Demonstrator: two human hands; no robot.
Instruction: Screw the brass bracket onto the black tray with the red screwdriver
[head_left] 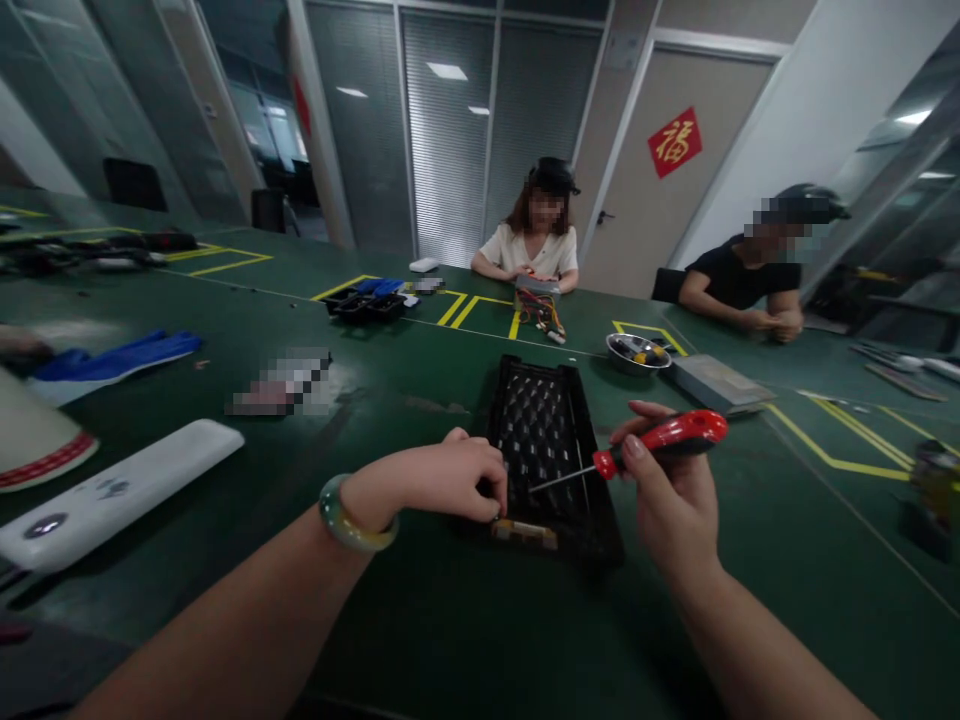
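Screwdriver — right hand, black tray beside

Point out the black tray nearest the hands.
The black lattice tray, between the left hand and the right hand. The other black trays sit clustered far across the green table, beside yellow lines.

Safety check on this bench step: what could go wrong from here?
The screwdriver in the right hand has its thin tip pointing toward the left hand, so a slip could jab that hand. The black ribbed case shows no visible clamp on the green table, so it might shift under pressure.
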